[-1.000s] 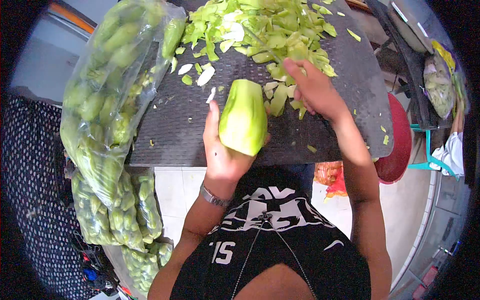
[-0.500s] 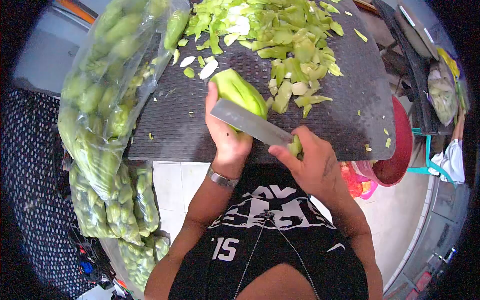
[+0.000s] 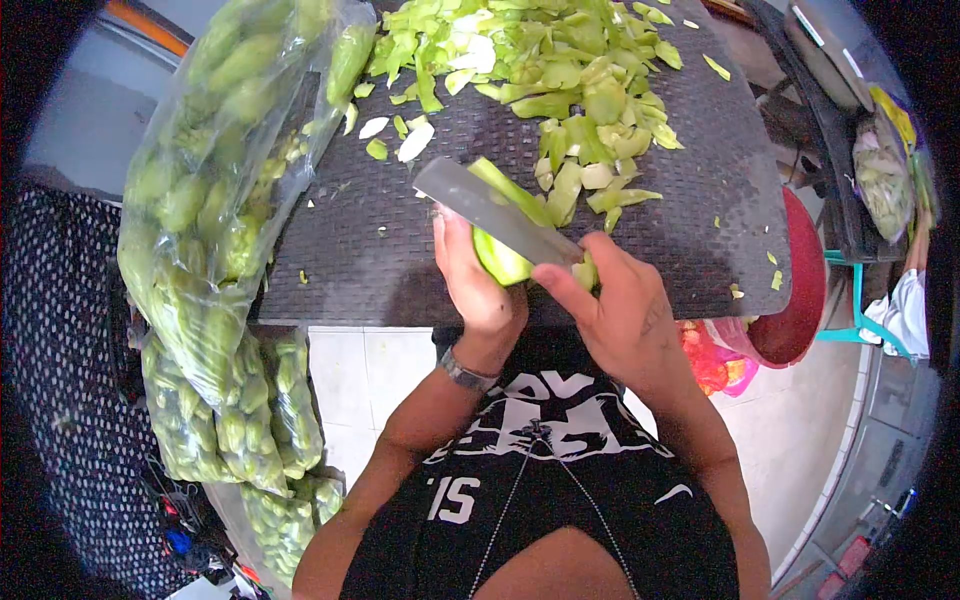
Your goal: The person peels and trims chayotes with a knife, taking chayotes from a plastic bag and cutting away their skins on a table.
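My left hand [image 3: 478, 280] is wrapped round a pale green peeled vegetable [image 3: 502, 256] above the near edge of the dark woven-pattern table [image 3: 350, 250]. A wide-bladed knife [image 3: 490, 213] lies across the vegetable, its blade pointing up and left and hiding part of it. The knife's handle is in the closed fingers of my right hand [image 3: 615, 300], with some green showing at the grip. Beyond both hands, a large heap of green peelings [image 3: 570, 80] covers the far part of the table.
A big clear bag of green vegetables [image 3: 215, 180] lies along the table's left side, with more filled bags [image 3: 230, 425] below. On the right are a red tub [image 3: 795, 290], a teal stool [image 3: 858, 300] and a bagged bundle [image 3: 882, 180].
A second ago my right hand was over the peelings; it has come back to the vegetable. Since half a second ago the vegetable has turned beneath the blade, and my left hand has shifted right.
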